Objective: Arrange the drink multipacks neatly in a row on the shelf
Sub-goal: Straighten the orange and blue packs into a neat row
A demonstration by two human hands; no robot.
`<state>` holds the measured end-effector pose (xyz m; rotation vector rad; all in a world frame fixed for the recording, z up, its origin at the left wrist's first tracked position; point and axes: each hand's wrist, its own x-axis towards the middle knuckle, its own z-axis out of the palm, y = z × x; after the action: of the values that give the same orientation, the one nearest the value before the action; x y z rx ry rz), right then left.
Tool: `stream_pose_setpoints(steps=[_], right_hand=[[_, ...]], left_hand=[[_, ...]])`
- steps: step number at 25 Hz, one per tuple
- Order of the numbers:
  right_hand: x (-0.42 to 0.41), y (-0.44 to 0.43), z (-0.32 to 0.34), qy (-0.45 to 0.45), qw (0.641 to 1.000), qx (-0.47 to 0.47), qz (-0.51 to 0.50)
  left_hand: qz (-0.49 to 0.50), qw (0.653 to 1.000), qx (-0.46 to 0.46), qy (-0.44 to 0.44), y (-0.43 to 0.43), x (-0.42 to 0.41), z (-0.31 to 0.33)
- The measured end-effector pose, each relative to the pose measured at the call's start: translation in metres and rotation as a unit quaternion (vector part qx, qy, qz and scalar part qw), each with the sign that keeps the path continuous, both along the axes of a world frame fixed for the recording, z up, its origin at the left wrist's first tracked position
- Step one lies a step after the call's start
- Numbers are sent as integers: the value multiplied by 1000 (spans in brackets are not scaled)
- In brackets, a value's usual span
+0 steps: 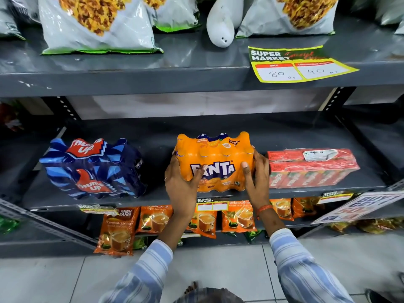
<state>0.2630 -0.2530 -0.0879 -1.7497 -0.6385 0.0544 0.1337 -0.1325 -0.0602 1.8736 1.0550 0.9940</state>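
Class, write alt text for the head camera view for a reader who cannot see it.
Two hands, left hand and right hand, hold an orange Fanta multipack by its sides on a grey shelf. It sits between a blue Thums Up multipack and a red Maaza carton pack.

On the shelf, the Fanta multipack sits between the left hand and right hand. The Thums Up multipack stands left of the left hand, the juice-carton pack just right of the right hand.

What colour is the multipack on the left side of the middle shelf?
The shrink-wrapped Thums Up multipack is dark and light blue with red logos, seen in the head view.
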Motion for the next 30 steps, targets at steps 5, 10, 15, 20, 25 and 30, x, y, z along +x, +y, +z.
stream_pose_setpoints(steps=[5, 10, 15, 20, 25, 30], right_hand=[[-1, -1, 0, 11, 1000, 2, -11], [-2, -1, -1, 7, 1000, 1, -21], [-18, 19, 27, -73, 987, -12, -141], [-67, 74, 64, -190, 976, 50, -95], [-129, 136, 60, -186, 980, 68, -20], [-179, 197, 38, -77, 995, 0, 63]], left_hand=[[-3, 1000, 9, -2, -3, 5, -1], [9, 1000, 12, 1, -3, 6, 0], [1, 999, 31, 19, -6, 0, 10], [16, 992, 125, -14, 19, -40, 30], [30, 989, 142, -32, 73, -90, 37], [80, 988, 128, 30, 152, -156, 24]])
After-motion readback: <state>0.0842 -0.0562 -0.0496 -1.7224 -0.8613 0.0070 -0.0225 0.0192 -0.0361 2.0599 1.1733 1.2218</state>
